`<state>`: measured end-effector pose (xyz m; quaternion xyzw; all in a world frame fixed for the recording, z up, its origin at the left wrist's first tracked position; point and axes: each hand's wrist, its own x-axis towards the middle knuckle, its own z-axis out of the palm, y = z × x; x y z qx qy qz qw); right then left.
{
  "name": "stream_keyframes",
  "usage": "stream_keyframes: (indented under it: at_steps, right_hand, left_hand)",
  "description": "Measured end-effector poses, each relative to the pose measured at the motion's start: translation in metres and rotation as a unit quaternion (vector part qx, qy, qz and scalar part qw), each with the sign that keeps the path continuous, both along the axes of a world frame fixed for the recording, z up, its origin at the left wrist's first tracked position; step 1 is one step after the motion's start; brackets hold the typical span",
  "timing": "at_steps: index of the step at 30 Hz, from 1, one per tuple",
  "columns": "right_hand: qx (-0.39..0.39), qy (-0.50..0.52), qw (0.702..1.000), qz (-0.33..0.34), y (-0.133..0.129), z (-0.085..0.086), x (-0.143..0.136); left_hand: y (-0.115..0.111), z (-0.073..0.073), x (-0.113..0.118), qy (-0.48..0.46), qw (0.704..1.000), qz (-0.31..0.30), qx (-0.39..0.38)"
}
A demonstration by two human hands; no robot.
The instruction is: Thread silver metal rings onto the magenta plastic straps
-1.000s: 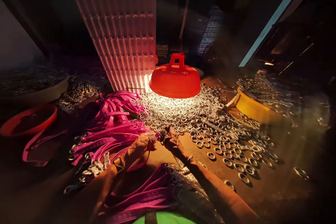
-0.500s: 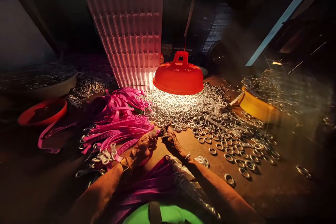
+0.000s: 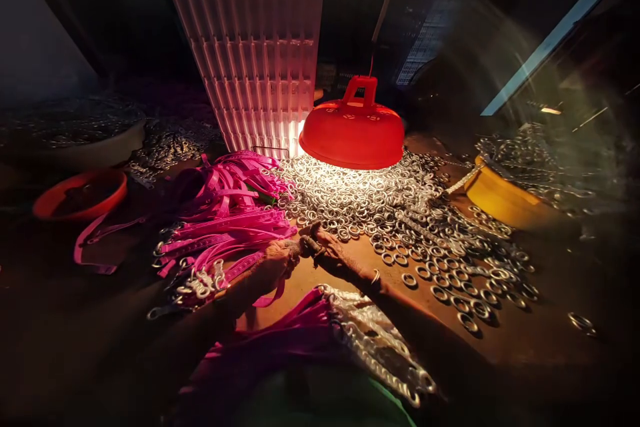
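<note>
My left hand (image 3: 278,261) is closed on a pink strap (image 3: 273,296), part of which hangs in a curve below the fingers. Against its fingertips, my right hand (image 3: 333,253) is pinched closed, with dark wrapping on the fingers. Whatever the right fingertips hold is hidden. Left of the hands lies a heap of pink straps (image 3: 225,233), with metal fittings and short chains (image 3: 203,282) at their near ends. Just beyond the hands spreads a pile of metal rings (image 3: 360,203). Over my lap, more pink straps (image 3: 295,327) lie joined to metal chains (image 3: 373,333).
A red lamp shade (image 3: 353,137) hangs low over the rings, lit beneath. Behind it stands a ribbed translucent panel (image 3: 260,60). An orange bowl (image 3: 117,197) and a wide basin (image 3: 107,147) are at left. At right, a yellow container (image 3: 505,200) holds chains.
The view has tilted downward and shifted slightly left, so the lamp and panel appear higher. My hands remain together, and the pink bit between the fingertips is now out of sight.
</note>
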<state>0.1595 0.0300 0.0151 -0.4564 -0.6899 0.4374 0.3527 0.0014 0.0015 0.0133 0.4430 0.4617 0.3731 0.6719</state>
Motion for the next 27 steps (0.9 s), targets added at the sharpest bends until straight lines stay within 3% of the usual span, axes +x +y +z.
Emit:
stream_keyframes:
  at_steps: [3,5,10,14,17,21,27]
  right_hand:
    - [0.019,-0.092,0.986,0.141,-0.023,0.019,0.008]
    - [0.027,-0.155,0.973,0.17,-0.046,0.028,0.012]
    - [0.077,-0.232,0.958,0.148,-0.108,0.032,0.022]
    - [-0.006,-0.206,0.967,0.152,-0.14,0.025,0.027]
    - [-0.065,-0.145,0.978,0.135,-0.152,0.019,0.026]
    - [-0.131,-0.056,0.981,0.13,-0.154,0.01,0.022]
    - [-0.129,-0.089,0.971,0.18,-0.146,0.012,0.019]
  left_hand:
    - [-0.002,0.023,-0.011,0.008,0.999,-0.023,-0.048]
    - [-0.009,0.033,-0.018,0.034,0.995,-0.074,-0.055]
    - [-0.05,0.034,-0.02,0.104,0.975,-0.19,-0.057]
    - [-0.092,0.029,-0.01,0.022,0.976,-0.196,-0.094]
    - [-0.112,0.027,-0.006,-0.012,0.981,-0.162,-0.105]
    - [-0.121,0.023,-0.005,-0.02,0.985,-0.122,-0.123]
    - [-0.117,0.007,-0.006,-0.102,0.963,-0.137,-0.21]
